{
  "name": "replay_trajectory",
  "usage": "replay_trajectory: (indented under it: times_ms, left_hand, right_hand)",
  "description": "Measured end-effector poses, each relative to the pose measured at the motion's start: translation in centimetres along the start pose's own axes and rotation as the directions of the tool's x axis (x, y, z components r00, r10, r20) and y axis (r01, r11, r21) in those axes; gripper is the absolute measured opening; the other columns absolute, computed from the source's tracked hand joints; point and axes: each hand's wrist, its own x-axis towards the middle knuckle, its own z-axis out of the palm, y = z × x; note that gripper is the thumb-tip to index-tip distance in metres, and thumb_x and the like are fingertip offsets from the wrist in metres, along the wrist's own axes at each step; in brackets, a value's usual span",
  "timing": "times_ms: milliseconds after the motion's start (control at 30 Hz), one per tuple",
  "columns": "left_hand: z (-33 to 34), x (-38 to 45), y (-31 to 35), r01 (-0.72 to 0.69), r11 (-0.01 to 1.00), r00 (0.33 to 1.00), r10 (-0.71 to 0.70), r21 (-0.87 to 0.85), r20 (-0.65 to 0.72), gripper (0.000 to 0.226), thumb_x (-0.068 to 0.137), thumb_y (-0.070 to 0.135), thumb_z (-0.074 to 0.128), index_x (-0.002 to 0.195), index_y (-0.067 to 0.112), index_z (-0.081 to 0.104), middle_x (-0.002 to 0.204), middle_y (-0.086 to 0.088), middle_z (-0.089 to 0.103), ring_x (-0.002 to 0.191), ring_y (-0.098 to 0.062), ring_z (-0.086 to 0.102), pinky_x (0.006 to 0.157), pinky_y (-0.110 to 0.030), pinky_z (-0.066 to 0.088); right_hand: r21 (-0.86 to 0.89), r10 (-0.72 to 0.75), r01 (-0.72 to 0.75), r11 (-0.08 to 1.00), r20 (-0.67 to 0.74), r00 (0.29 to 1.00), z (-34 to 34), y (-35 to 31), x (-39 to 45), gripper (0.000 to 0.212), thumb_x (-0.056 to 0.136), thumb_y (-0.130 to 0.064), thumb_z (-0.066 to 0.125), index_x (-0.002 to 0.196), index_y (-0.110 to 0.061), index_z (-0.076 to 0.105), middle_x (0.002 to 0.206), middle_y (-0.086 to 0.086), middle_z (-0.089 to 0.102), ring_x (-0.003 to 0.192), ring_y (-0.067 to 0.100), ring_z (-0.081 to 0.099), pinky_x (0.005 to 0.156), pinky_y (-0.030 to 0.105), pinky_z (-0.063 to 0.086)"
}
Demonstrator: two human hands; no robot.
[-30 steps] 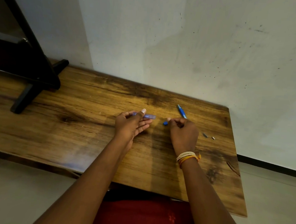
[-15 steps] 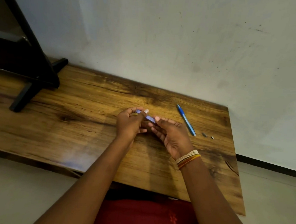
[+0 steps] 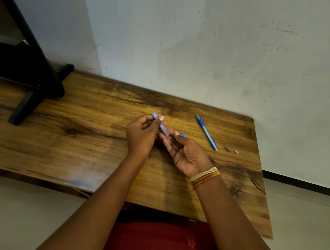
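While working over the wooden table [image 3: 92, 143], mind its bare right and near edges: floor beyond, no lip to stop a rolling piece. Note the left hand [image 3: 139, 137] curled round the pale blue barrel [image 3: 161, 125], tilted above the table's middle, lower end down at the fingers of the right hand [image 3: 185, 155], spread palm-up close beside the left and gripping nothing; cannot tell whether touching. Expect a drop through those spread fingers if the left pinch loosens. Avoid sweeping the right wrist into the blue pen [image 3: 206, 132] lying just to the right. Watch the small blue piece [image 3: 183, 135] by the right fingertips, then the spring [image 3: 227, 148] and tiny pale bit [image 3: 236, 152] farther right: easily flicked off and lost.
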Motion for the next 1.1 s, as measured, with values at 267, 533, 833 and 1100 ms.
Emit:
replay_trajectory:
  times_ms: [267,533,833,1100]
  left_hand:
    - [-0.3,0.6,-0.8,0.195,0.965,0.98,-0.2,-0.177,-0.012,0.017,0.084,0.018,0.07,0.096,0.007,0.067,0.088,-0.009,0.074,0.068,-0.01,0.072,0.056,-0.021,0.056]
    - [-0.6,0.8,-0.9,0.266,0.927,0.963,-0.27,-0.265,0.023,0.021,0.084,0.016,0.07,0.1,0.003,0.066,0.093,-0.015,0.074,0.086,-0.022,0.073,0.066,-0.027,0.06]
    - [-0.6,0.8,-1.0,0.296,0.902,0.953,-0.303,-0.315,0.027,0.013,0.084,0.016,0.07,0.093,0.008,0.065,0.097,-0.016,0.073,0.09,-0.023,0.072,0.065,-0.026,0.06]
    - [-0.7,1.2,-1.0,0.307,0.875,0.946,-0.322,-0.374,0.024,0.013,0.085,0.015,0.069,0.095,0.007,0.065,0.09,-0.011,0.074,0.08,-0.017,0.074,0.06,-0.026,0.059]
  right_hand:
    - [-0.044,-0.009,0.011,0.999,0.039,0.999,0.0,-0.1,-0.2,0.025,0.098,0.005,0.037,0.107,0.008,0.059,0.096,0.021,0.071,0.084,0.024,0.072,0.071,0.026,0.06]
    - [-0.199,-0.118,0.117,0.973,0.004,0.993,0.0,-0.1,-0.5,0.028,0.086,0.015,0.054,0.11,0.007,0.064,0.106,0.023,0.07,0.084,0.021,0.072,0.073,0.025,0.06]
    - [-0.377,-0.287,0.249,0.892,-0.047,0.957,0.1,0.1,-0.6,0.013,0.083,0.005,0.066,0.095,0.001,0.07,0.093,0.018,0.074,0.076,0.018,0.074,0.064,0.023,0.06]
    - [-0.465,-0.39,0.313,0.829,-0.077,0.918,0.0,-0.4,-0.7,0.013,0.083,0.002,0.067,0.094,-0.003,0.071,0.095,0.016,0.074,0.086,0.02,0.073,0.07,0.026,0.06]
